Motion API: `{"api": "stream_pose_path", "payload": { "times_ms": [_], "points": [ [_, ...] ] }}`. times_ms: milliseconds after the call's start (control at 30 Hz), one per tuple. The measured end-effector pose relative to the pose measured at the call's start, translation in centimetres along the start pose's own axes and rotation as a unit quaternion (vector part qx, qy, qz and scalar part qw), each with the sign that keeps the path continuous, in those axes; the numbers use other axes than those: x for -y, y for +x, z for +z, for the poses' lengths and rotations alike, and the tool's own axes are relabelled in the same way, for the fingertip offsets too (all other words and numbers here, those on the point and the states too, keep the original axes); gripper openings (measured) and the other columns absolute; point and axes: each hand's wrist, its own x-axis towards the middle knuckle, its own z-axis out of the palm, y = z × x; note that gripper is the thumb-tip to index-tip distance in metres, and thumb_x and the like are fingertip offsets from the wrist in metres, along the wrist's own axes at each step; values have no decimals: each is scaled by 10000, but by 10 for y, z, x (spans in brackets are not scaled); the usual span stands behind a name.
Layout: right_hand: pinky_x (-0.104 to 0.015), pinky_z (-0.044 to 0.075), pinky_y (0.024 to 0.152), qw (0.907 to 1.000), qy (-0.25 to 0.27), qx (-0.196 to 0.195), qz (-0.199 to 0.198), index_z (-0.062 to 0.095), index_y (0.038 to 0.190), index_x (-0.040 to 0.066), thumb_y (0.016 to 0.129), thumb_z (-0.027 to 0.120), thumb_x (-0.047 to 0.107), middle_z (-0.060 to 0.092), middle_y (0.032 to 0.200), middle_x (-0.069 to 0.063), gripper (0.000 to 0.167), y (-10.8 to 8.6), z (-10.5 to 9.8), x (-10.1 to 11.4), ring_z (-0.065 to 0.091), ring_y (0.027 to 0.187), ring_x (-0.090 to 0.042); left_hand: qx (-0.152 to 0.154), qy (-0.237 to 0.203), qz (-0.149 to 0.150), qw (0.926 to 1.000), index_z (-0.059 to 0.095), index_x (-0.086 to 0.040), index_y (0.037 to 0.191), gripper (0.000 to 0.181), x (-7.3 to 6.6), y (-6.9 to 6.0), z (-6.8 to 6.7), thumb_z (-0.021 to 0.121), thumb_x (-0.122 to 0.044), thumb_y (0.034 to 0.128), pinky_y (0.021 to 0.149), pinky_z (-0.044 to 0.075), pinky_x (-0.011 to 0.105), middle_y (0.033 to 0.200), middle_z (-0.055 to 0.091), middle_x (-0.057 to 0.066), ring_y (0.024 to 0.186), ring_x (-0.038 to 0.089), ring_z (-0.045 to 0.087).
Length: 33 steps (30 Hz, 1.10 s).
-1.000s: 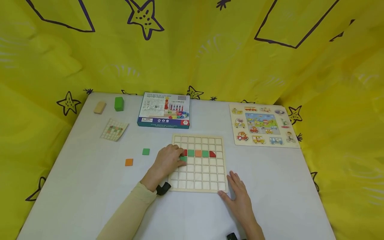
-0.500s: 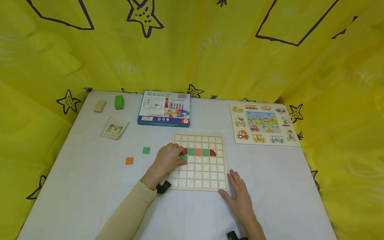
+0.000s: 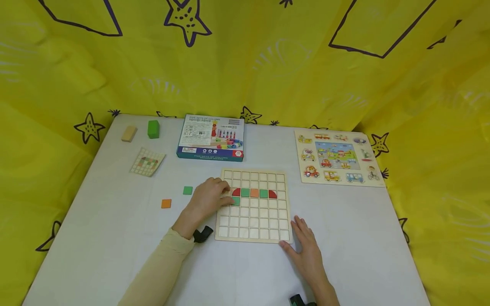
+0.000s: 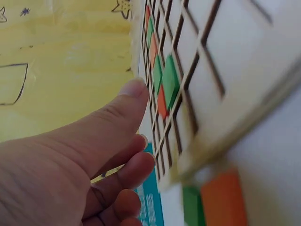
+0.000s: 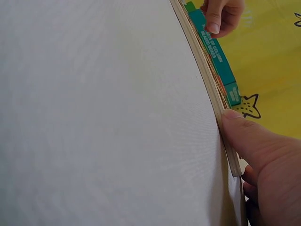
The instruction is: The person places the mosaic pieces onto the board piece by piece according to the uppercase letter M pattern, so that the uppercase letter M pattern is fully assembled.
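A wooden grid board [image 3: 254, 222] lies on the white table. One row holds a red quarter-round tile [image 3: 237, 192], a green tile, an orange tile [image 3: 254, 193], another green tile and a second red quarter-round tile [image 3: 272, 194]. Below the left red one sits a green square tile [image 3: 236, 201]. My left hand [image 3: 206, 197] hovers over the board's left edge, thumb extended near that tile; the left wrist view shows nothing held. My right hand [image 3: 306, 248] rests at the near right corner, thumb against the board's edge, fingers fairly straight along its side.
Left of the board lie a loose green tile [image 3: 187, 190] and an orange tile [image 3: 166, 203]. A pattern card [image 3: 147, 162], a green block [image 3: 153, 129] and a wooden block [image 3: 129, 133] are farther back. A box [image 3: 210, 138] and a picture puzzle [image 3: 340, 176] stand behind.
My left hand has drawn back to the left from the green tile, uncovering the left red quarter-round tile. The right hand has stayed at the board's corner.
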Motion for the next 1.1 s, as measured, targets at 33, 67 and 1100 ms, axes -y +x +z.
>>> {"api": "stream_pose_path", "payload": {
  "times_ms": [33,67,1100],
  "points": [
    [-422,165,1145,10000,-10,12,8,505,1384,-36,804,812,317,380,1512,-141,745,0,0,0,279,1406,-350,-19,-32,-87,10000,708,-94,1017,375,3,-1,-4,805,-389,805,730,479,318,916,637,-6,836,178,523],
    [-420,163,1146,10000,-5,33,27,503,1387,-33,806,810,318,376,1515,-138,746,0,0,0,276,1408,-346,-41,-47,-159,9999,705,-84,1027,377,7,-2,-8,800,-381,813,749,482,328,929,639,4,852,187,526],
    [-431,169,1143,9999,-18,64,124,503,1388,-34,799,821,293,374,1517,-133,745,1,1,1,272,1411,-339,-636,-183,-880,9939,669,33,1088,475,83,-45,-36,841,-287,782,831,462,455,1042,644,161,947,328,547]
  ]
}}
